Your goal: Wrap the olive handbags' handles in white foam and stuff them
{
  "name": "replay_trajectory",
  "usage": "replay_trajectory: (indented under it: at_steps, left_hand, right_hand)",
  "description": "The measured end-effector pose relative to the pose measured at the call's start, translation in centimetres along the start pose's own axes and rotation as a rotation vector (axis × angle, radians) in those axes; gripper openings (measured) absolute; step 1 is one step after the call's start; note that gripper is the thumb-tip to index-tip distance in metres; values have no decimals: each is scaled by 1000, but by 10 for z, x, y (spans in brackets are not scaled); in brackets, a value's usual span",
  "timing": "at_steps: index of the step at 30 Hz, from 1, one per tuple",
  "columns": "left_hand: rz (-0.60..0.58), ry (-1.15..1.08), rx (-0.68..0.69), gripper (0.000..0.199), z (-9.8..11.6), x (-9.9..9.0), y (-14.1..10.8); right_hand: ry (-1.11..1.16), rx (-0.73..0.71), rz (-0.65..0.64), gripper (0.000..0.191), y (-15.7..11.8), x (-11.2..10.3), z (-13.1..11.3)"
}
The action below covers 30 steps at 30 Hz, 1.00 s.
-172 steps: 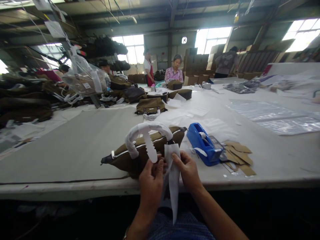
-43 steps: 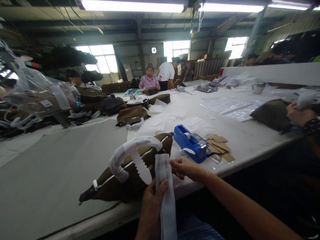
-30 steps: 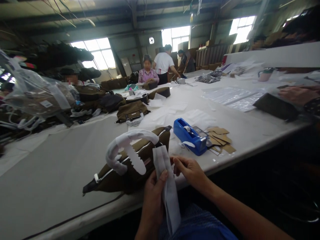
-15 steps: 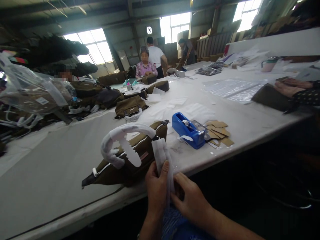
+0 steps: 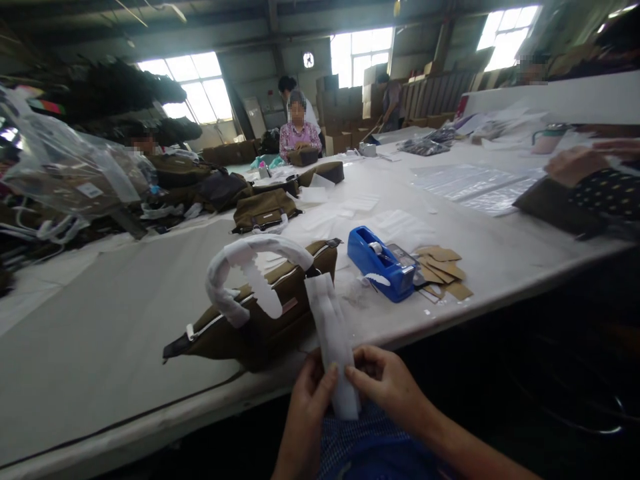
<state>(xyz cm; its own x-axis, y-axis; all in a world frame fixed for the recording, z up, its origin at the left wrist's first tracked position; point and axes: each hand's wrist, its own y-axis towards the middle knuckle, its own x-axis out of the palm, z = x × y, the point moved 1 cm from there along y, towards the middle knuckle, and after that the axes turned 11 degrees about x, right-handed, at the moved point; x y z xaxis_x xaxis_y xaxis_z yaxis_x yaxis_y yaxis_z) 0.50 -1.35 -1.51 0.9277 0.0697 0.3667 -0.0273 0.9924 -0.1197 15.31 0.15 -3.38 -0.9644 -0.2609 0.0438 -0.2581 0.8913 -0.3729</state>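
Observation:
An olive-brown bag (image 5: 285,340) lies near the table's front edge, its handle (image 5: 230,260) wrapped in white material. From the bag's right end a white foam strip (image 5: 333,327) hangs down over the edge. My left hand (image 5: 316,383) pinches the strip's left side, thumb on top. On the opposite side, my right hand (image 5: 375,373) grips the same strip between thumb and fingers. A blue tape dispenser (image 5: 383,263) stands to the right of the bag, with brown cardboard pieces (image 5: 443,267) beside it.
More brown bags (image 5: 265,208) lie beyond the handled bag. Clear plastic sheets (image 5: 475,187) are spread at the right. A co-worker's hand (image 5: 575,167) rests at a dark item on the far right. Another person (image 5: 299,137) sits across the table.
Both my hands have moved down along the strip, and more of it shows flat above them. At the right, the co-worker's hands and the dark item have shifted.

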Motion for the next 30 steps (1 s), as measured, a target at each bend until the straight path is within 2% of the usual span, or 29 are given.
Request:
replay_trajectory:
  at_steps: [2,4,6,8,9,10,11,13,16,21,26,30]
  left_hand:
    - [49,23,-10,54,-8,-5,-8]
    - [135,72,17,57,-17,-9,-11]
    - [187,138,45,58,-24,-13,-10]
    - [198,190,63,58,-28,-16,-8]
    - [194,202,67,58,-30,-17,-6]
    - [190,208,68,57,-31,-17,-5]
    - [187,213,67,57,-32,-18,-5]
    - [180,217,62,56,-34,-18,-3]
    - [170,227,56,55,-36,-20,-2]
    - [165,244,43,54,-36,-22,0]
    - [154,265,39,50,-33,-20,2]
    - [149,276,2,53,-31,-19,4]
  right_hand:
    - [-103,-35,-52,26,-1,-5,-8]
    - [-283,-149,-16,24,2,-19,-23]
    - [-448,-329,216,25,11,-46,-45]
    - [-535,-507,591,31,28,-82,-67]
    - [-567,-547,727,34,38,-101,-76]
    - [-579,-534,812,34,50,-119,-83]
    - [-557,-459,826,31,63,-135,-87]
    - [-491,-318,772,26,85,-160,-90]
    - [-393,-229,678,28,102,-178,-87]
    - [-209,-251,619,32,90,-174,-85]
    - [21,-343,680,32,63,-166,-84]
    - [121,-283,646,38,48,-165,-72]
